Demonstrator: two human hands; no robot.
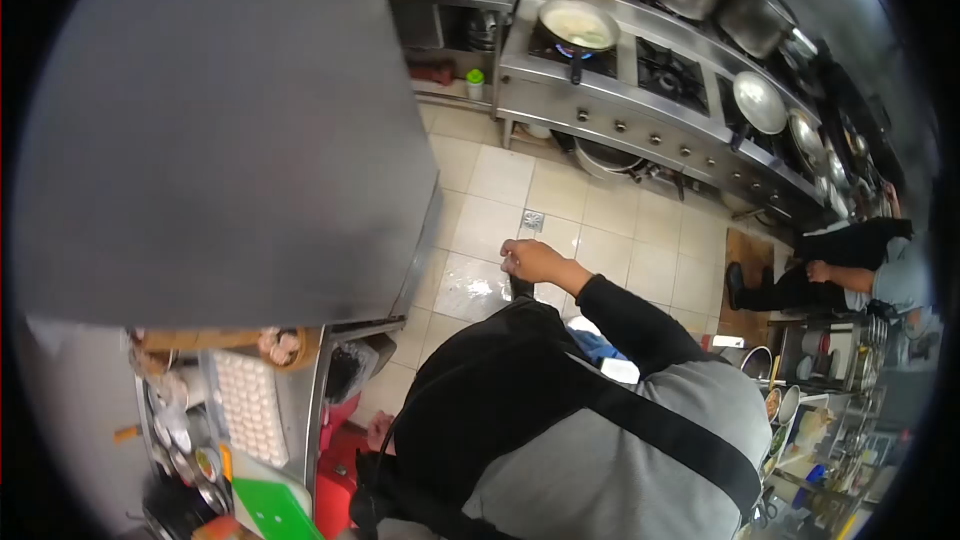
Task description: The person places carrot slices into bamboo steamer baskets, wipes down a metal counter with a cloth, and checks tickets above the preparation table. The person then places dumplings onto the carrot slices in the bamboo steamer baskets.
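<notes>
My right hand (532, 261) hangs in front of my body over the tiled floor, its fingers loosely curled; I make out nothing in it. A black shoe or similar dark shape (520, 286) shows just below it. At my left side, beside the black apron (500, 360), part of my left hand (380, 432) is visible near a red container (337, 480). Its fingers are too small and half hidden to read. Ahead, a frying pan (580, 24) with pale liquid sits over a lit blue flame on the steel stove (640, 105).
A large steel cabinet (220, 140) stands close on the left. Below it, a counter holds a tray of eggs (250, 408) and a green cutting board (275, 512). Another person (850, 260) stands at the far right by shelves of dishes. The floor (480, 285) looks wet near a drain (533, 221).
</notes>
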